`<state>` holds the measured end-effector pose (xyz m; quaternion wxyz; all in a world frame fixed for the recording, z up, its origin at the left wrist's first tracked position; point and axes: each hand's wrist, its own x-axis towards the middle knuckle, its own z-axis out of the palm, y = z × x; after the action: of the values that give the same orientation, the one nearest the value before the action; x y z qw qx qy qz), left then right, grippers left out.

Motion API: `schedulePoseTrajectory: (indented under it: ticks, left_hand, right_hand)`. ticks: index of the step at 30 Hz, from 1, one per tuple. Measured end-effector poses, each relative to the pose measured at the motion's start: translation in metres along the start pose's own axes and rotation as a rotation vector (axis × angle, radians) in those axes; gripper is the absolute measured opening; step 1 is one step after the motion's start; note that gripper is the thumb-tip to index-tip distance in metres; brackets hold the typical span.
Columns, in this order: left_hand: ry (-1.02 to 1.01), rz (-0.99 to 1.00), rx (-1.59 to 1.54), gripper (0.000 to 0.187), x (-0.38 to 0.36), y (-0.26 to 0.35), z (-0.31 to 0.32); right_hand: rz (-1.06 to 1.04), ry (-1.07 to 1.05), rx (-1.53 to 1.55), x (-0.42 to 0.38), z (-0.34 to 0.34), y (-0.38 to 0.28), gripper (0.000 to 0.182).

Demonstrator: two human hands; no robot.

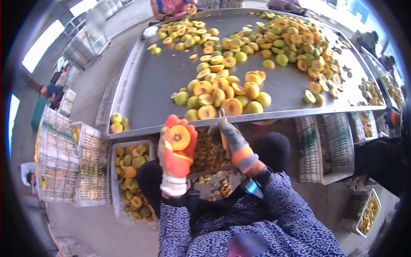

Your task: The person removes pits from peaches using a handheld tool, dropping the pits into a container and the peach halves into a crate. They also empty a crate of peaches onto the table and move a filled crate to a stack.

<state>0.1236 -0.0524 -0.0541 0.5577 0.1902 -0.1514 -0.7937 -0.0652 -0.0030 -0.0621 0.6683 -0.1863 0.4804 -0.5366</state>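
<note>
My left hand (176,150), in a red-and-white glove, is turned palm up near the table's front edge. A yellow peach half (179,137) rests in it, cut face up, with a brown hollow at its centre. My right hand (234,139), in a grey-and-orange glove, is closed around a small tool with a metal loop (221,112) pointing up; its handle is hidden. The tool is apart from the peach half. Just beyond my hands, a pile of peach halves (218,92) lies on the metal table (150,92), some cut face up, others skin up.
A larger peach heap (295,43) covers the table's far right. A crate of halves (132,184) stands at my left, beside stacked crates (60,154). Scraps (207,154) lie below the table edge between my knees. White crates (327,147) stand right. Other people sit around the table.
</note>
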Motion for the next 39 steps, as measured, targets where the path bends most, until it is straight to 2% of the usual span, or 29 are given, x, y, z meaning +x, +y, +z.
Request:
schedulePoseTrajectory:
  ticks: [2, 5, 6, 7, 12, 14, 15, 20, 24, 26, 29, 32, 35, 38, 39]
  left_hand:
    - [0.037, 0.087, 0.040, 0.044, 0.002, -0.009, -0.003]
    - [-0.074, 0.161, 0.165, 0.045, 0.009, -0.021, -0.013]
    - [-0.048, 0.162, 0.181, 0.044, 0.009, -0.026, -0.009]
    - [-0.023, 0.164, 0.196, 0.043, 0.006, -0.030, -0.002]
    - [-0.074, 0.171, 0.269, 0.034, 0.009, -0.036, -0.012]
    - [0.041, 0.133, 0.201, 0.033, 0.011, -0.038, -0.009]
    - [0.101, 0.114, 0.168, 0.033, 0.011, -0.039, -0.007]
    - [0.127, 0.164, 0.239, 0.035, 0.013, -0.044, -0.005]
    - [0.176, 0.178, 0.267, 0.038, 0.013, -0.048, -0.001]
    - [0.104, 0.156, 0.296, 0.039, 0.012, -0.050, -0.004]
    - [0.079, 0.117, 0.340, 0.039, 0.011, -0.051, -0.007]
    - [0.110, 0.121, 0.381, 0.038, 0.015, -0.053, -0.005]
    - [0.143, 0.124, 0.440, 0.039, 0.010, -0.056, -0.003]
    - [0.090, 0.141, 0.534, 0.040, 0.007, -0.056, 0.007]
    - [0.068, 0.146, 0.566, 0.041, 0.005, -0.055, 0.010]
  right_hand:
    - [-0.277, -0.092, -0.195, -0.004, 0.006, 0.018, 0.037]
    - [-0.088, -0.175, -0.136, -0.011, 0.023, 0.029, 0.033]
    - [-0.292, -0.177, -0.280, -0.005, 0.027, 0.038, 0.030]
    - [-0.324, -0.161, -0.369, -0.002, 0.025, 0.043, 0.033]
    - [-0.401, -0.087, -0.688, 0.011, 0.016, 0.057, 0.034]
    - [-0.356, -0.059, -0.786, 0.011, 0.017, 0.057, 0.033]
    - [-0.377, -0.047, -0.793, 0.009, 0.019, 0.059, 0.032]
    - [-0.558, 0.060, -0.816, 0.008, 0.024, 0.078, 0.030]
    - [-0.518, 0.029, -0.857, 0.010, 0.022, 0.079, 0.031]
    - [-0.503, 0.018, -0.847, 0.011, 0.020, 0.081, 0.030]
    - [-0.411, -0.032, -0.780, 0.008, 0.019, 0.078, 0.030]
    - [-0.329, -0.065, -0.846, 0.003, 0.016, 0.071, 0.029]
    - [-0.343, -0.149, -0.716, 0.006, 0.009, 0.079, 0.034]
    - [-0.085, -0.295, -0.422, -0.001, 0.007, 0.060, 0.040]
    - [0.043, -0.305, -0.423, -0.003, 0.008, 0.051, 0.042]
